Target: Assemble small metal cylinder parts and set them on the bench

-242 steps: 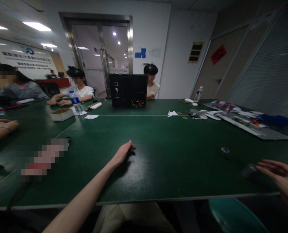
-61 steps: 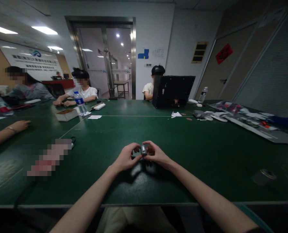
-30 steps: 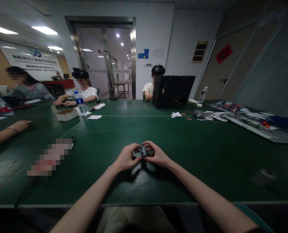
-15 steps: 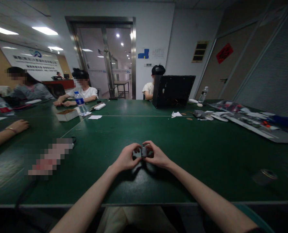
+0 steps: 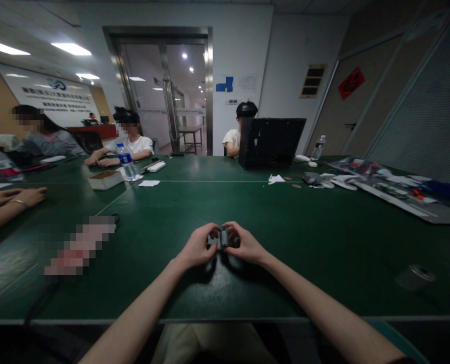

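Observation:
Between my two hands, just above the green table (image 5: pixel 262 293), is a small grey metal cylinder (image 5: pixel 224 238), roughly upright. My left hand (image 5: pixel 199 246) curls its thumb and fingers at the cylinder's left side. From the right, my right hand (image 5: pixel 246 244) pinches it between thumb and bent fingers. The fingertips of both hands almost meet around it, and the far side of the cylinder is hidden. Dark shadows fall on the tabletop below both hands.
A larger grey cylinder (image 5: pixel 416 277) stands near the right front edge. At left are a blurred-out object (image 5: pixel 81 245) with a cord and a co-worker's hands (image 5: pixel 30 197). Farther back are a white box (image 5: pixel 105 180), bottles, a black monitor-like case (image 5: pixel 272 143) and cluttered parts (image 5: pixel 395 189).
The grey cylinder has turned or shifted slightly between my fingers; my hands stay almost in place. At the left, a co-worker's second hand has come into view beside the first.

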Available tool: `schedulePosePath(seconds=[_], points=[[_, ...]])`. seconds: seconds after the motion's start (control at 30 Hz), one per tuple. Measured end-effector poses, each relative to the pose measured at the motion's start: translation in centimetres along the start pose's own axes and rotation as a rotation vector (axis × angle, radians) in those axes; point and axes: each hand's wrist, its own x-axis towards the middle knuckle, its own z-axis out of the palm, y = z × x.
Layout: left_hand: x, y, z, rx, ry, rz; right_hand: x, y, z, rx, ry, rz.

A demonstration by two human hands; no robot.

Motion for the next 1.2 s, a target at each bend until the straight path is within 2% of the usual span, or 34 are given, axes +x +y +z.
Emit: schedulePosePath(seconds=[0.37,0.67,0.87,1.2], points=[[0.2,-0.4,0.0,0.001,0.021,-0.037,-0.1,0.2,0.3,-0.170,0.027,-0.085],[0.3,-0.6,0.4,0.042,-0.037,-0.077,-0.5,-0.6,0.1,-0.285,0.022,-0.116],[0.3,-0.4,0.5,-0.014,-0.101,-0.115,-0.5,-0.8,0.2,-0.309,0.010,-0.101],[0.4,-0.4,0.5,-0.024,-0.003,-0.113,-0.5,-1.1,0.1,-0.281,0.011,-0.160]])
